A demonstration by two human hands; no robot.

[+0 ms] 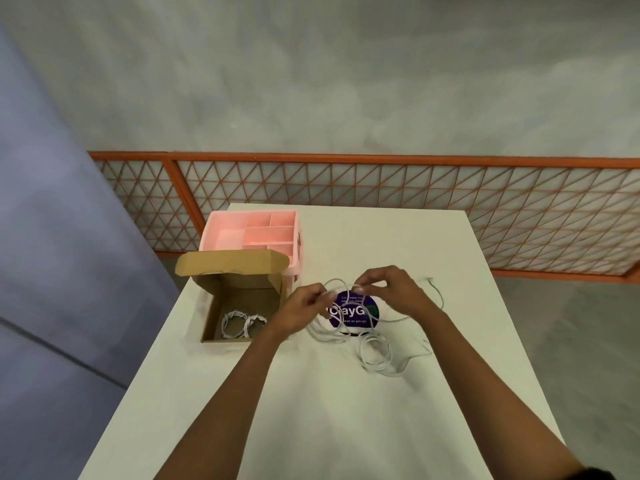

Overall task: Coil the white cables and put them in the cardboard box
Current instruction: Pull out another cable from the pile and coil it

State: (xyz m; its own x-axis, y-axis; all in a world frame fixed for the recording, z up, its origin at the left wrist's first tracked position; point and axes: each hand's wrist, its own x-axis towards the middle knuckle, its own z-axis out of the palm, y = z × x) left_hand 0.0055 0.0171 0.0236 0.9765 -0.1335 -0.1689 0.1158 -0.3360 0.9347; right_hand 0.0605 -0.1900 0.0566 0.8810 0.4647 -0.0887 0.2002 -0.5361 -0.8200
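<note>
A white cable (341, 285) is pinched between the left hand (306, 308) and the right hand (391, 291), both closed on it at the centre of the frame, above a purple sticker (353, 311) on the table (311, 410). Its loop is stretched left to right between the hands, the loose tail trailing toward the right and ending near the table's right edge. A tangle is likely if that tail is caught on the coiled cable (375, 355) lying just below. Two coils (239, 323) are already held in the cardboard box (211, 306) at centre left; the finished loop could spring open if released early.
</note>
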